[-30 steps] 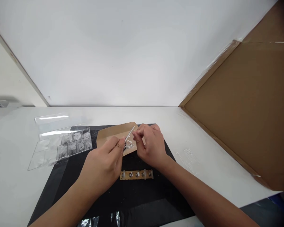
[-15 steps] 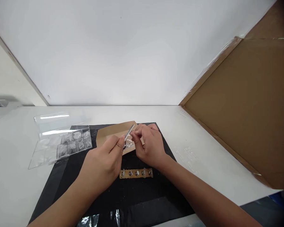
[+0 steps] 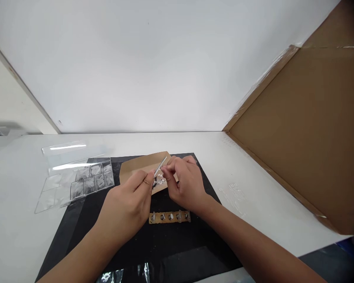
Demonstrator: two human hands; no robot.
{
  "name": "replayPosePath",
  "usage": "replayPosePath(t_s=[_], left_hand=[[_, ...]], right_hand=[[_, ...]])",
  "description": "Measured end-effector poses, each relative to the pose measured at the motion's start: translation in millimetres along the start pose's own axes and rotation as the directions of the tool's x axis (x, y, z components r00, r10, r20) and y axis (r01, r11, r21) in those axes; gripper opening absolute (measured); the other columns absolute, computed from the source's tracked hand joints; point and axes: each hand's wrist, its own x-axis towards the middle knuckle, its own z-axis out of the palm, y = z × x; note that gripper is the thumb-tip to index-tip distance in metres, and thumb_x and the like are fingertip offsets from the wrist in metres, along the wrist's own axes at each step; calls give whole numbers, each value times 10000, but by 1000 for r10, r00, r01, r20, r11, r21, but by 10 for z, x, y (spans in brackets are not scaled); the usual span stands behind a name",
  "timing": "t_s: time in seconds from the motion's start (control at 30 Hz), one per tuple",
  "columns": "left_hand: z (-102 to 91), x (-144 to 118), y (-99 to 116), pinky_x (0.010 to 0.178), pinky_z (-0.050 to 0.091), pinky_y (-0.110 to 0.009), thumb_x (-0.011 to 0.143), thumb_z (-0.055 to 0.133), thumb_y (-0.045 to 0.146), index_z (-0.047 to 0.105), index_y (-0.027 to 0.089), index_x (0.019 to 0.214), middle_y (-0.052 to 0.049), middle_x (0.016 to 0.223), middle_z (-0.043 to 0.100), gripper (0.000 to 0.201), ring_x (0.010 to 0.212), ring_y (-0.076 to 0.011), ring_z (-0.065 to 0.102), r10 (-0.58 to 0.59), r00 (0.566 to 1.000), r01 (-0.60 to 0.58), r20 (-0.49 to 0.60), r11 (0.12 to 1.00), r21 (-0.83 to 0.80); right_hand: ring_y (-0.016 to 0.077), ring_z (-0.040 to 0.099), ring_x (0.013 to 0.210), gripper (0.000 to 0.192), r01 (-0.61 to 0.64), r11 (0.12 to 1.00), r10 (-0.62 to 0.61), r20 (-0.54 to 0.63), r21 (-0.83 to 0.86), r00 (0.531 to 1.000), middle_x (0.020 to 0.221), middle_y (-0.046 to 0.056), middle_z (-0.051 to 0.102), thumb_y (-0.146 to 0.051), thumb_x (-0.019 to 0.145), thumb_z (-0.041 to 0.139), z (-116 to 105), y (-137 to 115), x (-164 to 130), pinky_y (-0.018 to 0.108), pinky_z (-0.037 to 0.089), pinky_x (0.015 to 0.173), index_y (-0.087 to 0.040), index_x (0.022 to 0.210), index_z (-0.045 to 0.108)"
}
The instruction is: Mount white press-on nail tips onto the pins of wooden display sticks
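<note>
My left hand (image 3: 129, 202) pinches thin metal tweezers (image 3: 160, 168), whose tips point down at a small pile of white pieces (image 3: 159, 181) on a brown paper sheet (image 3: 135, 167). Beside the tweezers, my right hand (image 3: 186, 184) has its fingertips pinched together over the same pile; whether a piece sits between them cannot be made out. Just in front of both hands, a narrow tan strip (image 3: 170, 217) with several small round studs lies on the black mat (image 3: 165, 243).
A clear plastic compartment box (image 3: 76, 182) with its lid open sits at the left, half on the mat. A large brown cardboard panel (image 3: 306, 133) leans at the right. The white table (image 3: 253, 184) meets a white wall behind.
Both hands stay over the pile on the brown paper. My right fingertips have shifted slightly closer to the tweezers. The view has drifted a little.
</note>
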Motion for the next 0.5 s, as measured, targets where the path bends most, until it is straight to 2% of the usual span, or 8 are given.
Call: replayPosePath(t_s=[0.07, 0.17, 0.27, 0.4, 0.5], left_hand=[[-7, 6, 1, 656, 579, -261, 1068, 507, 110, 657, 149, 1251, -83, 973, 712, 239, 799, -169, 705, -27, 1000, 27, 4, 998, -63], [-28, 36, 7, 699, 574, -269, 1073, 514, 130, 708, 153, 1144, -73, 938, 701, 208, 791, -161, 694, -100, 995, 97, -4, 974, -205], [-59, 80, 17, 641, 526, -258, 1074, 527, 155, 740, 160, 986, -25, 770, 646, 231, 672, -135, 638, -189, 981, 188, 33, 911, -367], [-86, 109, 42, 608, 490, -264, 1080, 550, 221, 687, 193, 699, 19, 572, 592, 406, 589, -128, 618, -285, 949, 311, 133, 798, -517], [-81, 110, 68, 647, 516, -282, 1083, 553, 264, 704, 209, 685, 23, 540, 611, 429, 609, -146, 657, -316, 934, 353, 166, 747, -563]], right_hand=[[150, 584, 594, 244, 32, 999, -33, 29, 14, 999, 716, -31, 669, -191, 1044, 549, 3, -12, -1, 368, 339, 731, -239, 838, 427], [148, 575, 595, 240, 8, 1000, -8, -16, 6, 1000, 732, -26, 679, -188, 1048, 547, 6, -10, 3, 374, 337, 735, -238, 844, 431], [144, 579, 597, 246, 20, 999, -20, -15, 29, 1000, 725, -32, 674, -169, 1044, 552, 8, 5, 9, 371, 339, 727, -238, 845, 425], [150, 584, 590, 243, 21, 1000, -22, -69, -13, 997, 704, -34, 662, -183, 1055, 551, -8, 24, 23, 377, 333, 723, -240, 851, 432], [146, 577, 582, 249, -2, 999, 0, -65, -32, 998, 721, -31, 673, -180, 1058, 545, -42, 26, 33, 380, 331, 724, -240, 847, 427]])
